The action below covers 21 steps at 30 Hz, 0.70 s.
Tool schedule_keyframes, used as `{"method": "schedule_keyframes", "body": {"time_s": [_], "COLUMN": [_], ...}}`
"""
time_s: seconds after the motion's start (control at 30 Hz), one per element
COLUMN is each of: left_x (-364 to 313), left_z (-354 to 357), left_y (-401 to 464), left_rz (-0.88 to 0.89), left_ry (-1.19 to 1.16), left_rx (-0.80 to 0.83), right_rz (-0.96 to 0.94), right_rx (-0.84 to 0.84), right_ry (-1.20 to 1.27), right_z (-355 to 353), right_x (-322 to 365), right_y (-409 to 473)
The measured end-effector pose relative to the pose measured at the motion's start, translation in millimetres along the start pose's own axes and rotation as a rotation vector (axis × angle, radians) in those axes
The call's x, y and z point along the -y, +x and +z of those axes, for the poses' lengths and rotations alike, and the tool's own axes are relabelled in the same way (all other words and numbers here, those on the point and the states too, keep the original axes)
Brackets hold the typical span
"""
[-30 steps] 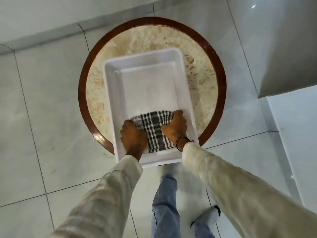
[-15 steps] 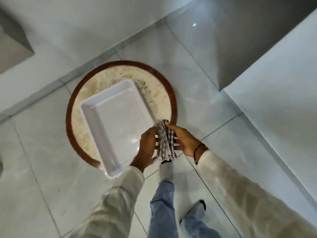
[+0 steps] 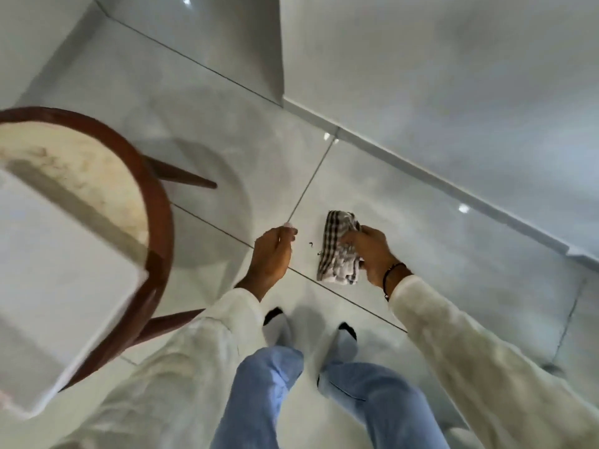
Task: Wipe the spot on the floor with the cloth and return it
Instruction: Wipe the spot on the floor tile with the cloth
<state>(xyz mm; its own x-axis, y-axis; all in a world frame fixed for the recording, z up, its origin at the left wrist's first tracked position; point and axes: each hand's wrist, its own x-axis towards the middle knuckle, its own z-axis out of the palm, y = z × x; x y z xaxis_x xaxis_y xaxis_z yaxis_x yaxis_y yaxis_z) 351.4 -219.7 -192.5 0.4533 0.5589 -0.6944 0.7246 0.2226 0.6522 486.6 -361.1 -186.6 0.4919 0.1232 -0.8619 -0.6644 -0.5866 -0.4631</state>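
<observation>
A folded black-and-white checked cloth (image 3: 337, 251) hangs in my right hand (image 3: 369, 251), held above the grey floor tiles (image 3: 421, 241). A small dark spot (image 3: 310, 244) lies on the floor between my two hands, just left of the cloth. My left hand (image 3: 272, 254) is to the left of the spot, holding nothing, fingers loosely curled. The white tray (image 3: 64, 286) sits on the round table (image 3: 158, 215) at the left, blurred.
The round table has a brown wooden rim and slanted legs (image 3: 181, 176) reaching out over the floor. A white wall with a skirting (image 3: 453, 189) runs diagonally at the right. My feet (image 3: 278, 325) in white socks stand below the hands.
The cloth came out of the tray and moved right, away from the table. My left hand has let go of it; only my right hand holds it. My view has swung right toward the floor.
</observation>
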Motion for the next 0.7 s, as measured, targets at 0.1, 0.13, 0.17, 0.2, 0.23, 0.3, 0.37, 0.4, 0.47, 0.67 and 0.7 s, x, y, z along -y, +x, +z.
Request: {"method": "schedule_keyframes", "body": {"time_s": [0.1,0.13,0.17,0.2,0.23,0.3,0.37,0.4,0.47,0.67,0.7], "left_x": [66.4,87.1,110.6,134.5,159.2,203.8,251.7,273.1,309.9,384.7,390.6], "left_z": [41.5,50.7,62.7,75.5,87.5,105.4,122.4,129.3,140.4,164.4,167.4], "left_y": [60.9,80.9,104.5,128.5,153.5,199.3,245.9,267.5,302.9,357.3,360.5], "left_rz": [0.152,0.175,0.199,0.223,0.246,0.283,0.311,0.328,0.371,0.525,0.547], "left_ry": [0.421,0.512,0.607,0.703,0.79,0.934,1.049,1.087,1.144,1.164,1.152], "left_rx": [0.015,0.029,0.041,0.051,0.061,0.068,0.045,0.028,-0.017,-0.236,-0.274], "right_rz": [-0.086,-0.129,-0.16,-0.181,-0.194,-0.233,-0.292,-0.331,-0.412,-0.638,-0.651], "right_rx": [-0.191,-0.238,-0.262,-0.274,-0.283,-0.303,-0.33,-0.347,-0.342,-0.369,-0.355], "right_ry": [-0.106,-0.158,-0.214,-0.273,-0.338,-0.492,-0.664,-0.747,-0.906,-1.064,-1.067], "right_z": [-21.3,-24.4,-25.1,-25.2,-23.6,-16.8,-4.0,3.4,17.6,58.6,63.6], "right_x": [-52.1,-67.6,-86.4,-105.2,-123.6,-155.8,-188.8,-203.3,-232.5,-305.2,-313.7], "right_y": [86.2,111.7,141.9,172.4,202.9,256.1,310.1,332.8,367.5,422.2,426.2]}}
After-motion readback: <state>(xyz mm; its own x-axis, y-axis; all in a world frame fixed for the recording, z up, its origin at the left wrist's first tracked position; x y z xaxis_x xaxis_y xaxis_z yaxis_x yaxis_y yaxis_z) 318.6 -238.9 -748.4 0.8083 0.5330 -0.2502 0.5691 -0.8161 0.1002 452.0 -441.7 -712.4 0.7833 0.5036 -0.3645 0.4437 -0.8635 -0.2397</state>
